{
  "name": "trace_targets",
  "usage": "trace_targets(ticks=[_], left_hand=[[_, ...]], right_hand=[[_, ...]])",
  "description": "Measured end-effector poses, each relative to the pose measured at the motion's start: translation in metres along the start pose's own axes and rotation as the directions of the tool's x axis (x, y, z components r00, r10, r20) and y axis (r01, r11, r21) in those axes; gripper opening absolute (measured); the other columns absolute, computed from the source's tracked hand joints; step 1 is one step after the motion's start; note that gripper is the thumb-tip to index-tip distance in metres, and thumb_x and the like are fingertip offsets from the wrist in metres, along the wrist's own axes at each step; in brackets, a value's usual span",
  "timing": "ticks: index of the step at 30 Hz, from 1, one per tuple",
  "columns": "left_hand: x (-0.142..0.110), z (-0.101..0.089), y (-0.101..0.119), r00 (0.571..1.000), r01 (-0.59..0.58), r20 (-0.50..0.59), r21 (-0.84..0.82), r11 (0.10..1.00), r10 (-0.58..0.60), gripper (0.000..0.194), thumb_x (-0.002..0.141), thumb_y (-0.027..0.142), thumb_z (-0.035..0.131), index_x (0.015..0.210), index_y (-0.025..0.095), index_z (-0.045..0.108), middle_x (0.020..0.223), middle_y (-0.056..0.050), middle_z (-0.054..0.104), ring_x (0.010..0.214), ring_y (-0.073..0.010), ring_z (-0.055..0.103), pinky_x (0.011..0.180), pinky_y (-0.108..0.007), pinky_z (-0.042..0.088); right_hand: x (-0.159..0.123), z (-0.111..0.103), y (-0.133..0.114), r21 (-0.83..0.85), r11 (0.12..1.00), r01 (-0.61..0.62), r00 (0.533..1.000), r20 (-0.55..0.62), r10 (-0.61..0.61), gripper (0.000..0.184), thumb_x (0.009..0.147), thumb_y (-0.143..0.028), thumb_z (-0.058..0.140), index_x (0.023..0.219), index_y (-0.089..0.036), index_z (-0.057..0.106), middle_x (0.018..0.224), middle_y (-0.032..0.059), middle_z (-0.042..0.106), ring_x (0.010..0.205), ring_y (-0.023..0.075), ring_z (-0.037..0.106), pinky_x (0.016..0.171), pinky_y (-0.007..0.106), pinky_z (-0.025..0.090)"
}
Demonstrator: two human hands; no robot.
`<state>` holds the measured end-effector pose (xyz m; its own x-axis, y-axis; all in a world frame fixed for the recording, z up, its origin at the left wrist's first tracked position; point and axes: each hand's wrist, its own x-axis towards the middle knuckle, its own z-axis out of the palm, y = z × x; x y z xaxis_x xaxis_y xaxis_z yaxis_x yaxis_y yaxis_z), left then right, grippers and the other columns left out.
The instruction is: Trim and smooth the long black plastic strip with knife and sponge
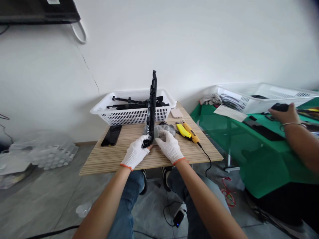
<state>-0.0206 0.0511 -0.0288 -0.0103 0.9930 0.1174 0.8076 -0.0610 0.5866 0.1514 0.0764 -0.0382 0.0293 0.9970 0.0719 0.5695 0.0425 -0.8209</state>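
A long black plastic strip with a ribbed surface [152,106] stands nearly upright over the wooden table. My left hand [136,153], in a white knit glove with an orange cuff, is closed round its bent lower end. Just right of the strip is my gloved right hand [170,146], its fingers curled by a small grey piece close to the strip; what they grip is not clear. Behind that hand lies a crumpled grey clear-plastic bundle [170,128], partly hidden. A yellow cutter [183,130] and an orange-yellow corded tool [191,132] lie to the right.
A white basket [134,117] with several black strips stands at the back. A dark phone [111,135] lies left on the table [99,162], a pale phone [176,112] back right. At a green-covered table [219,124], another person's hand [286,116] holds a black object.
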Motion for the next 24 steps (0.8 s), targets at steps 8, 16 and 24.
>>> trace_targets(ticks=[8, 16, 24], left_hand=[[-0.002, 0.001, 0.001, 0.998, -0.059, 0.035, -0.063, 0.996, 0.061, 0.036, 0.083, 0.034, 0.068, 0.118, 0.028, 0.064, 0.114, 0.0, 0.074, 0.107, -0.0202, 0.069, 0.095, -0.031, 0.052], [-0.002, -0.002, 0.009, 0.999, -0.013, 0.043, -0.025, 1.0, 0.014, 0.034, 0.083, 0.033, 0.068, 0.117, 0.03, 0.066, 0.112, 0.0, 0.075, 0.106, -0.0211, 0.069, 0.092, -0.031, 0.052], [0.001, 0.002, 0.004, 0.999, 0.013, -0.03, -0.055, 0.998, -0.014, 0.041, 0.083, 0.036, 0.069, 0.123, 0.029, 0.063, 0.117, -0.002, 0.074, 0.108, -0.0233, 0.069, 0.095, -0.033, 0.053]], right_hand=[[-0.006, 0.004, -0.008, -0.377, 0.92, 0.107, 0.994, 0.023, -0.106, 0.046, 0.093, -0.041, 0.051, 0.134, -0.021, 0.057, 0.127, 0.0134, 0.064, 0.116, 0.0312, 0.061, 0.095, 0.043, 0.047], [-0.004, 0.002, -0.01, -0.368, 0.927, 0.075, 0.997, 0.036, -0.066, 0.056, 0.087, -0.042, 0.056, 0.14, -0.023, 0.052, 0.125, 0.0119, 0.067, 0.12, 0.0312, 0.059, 0.097, 0.043, 0.045], [-0.003, 0.006, -0.005, -0.218, 0.967, 0.13, 0.991, 0.02, -0.129, 0.048, 0.085, -0.029, 0.063, 0.133, -0.027, 0.057, 0.132, 0.0037, 0.064, 0.123, 0.0245, 0.058, 0.101, 0.038, 0.045]])
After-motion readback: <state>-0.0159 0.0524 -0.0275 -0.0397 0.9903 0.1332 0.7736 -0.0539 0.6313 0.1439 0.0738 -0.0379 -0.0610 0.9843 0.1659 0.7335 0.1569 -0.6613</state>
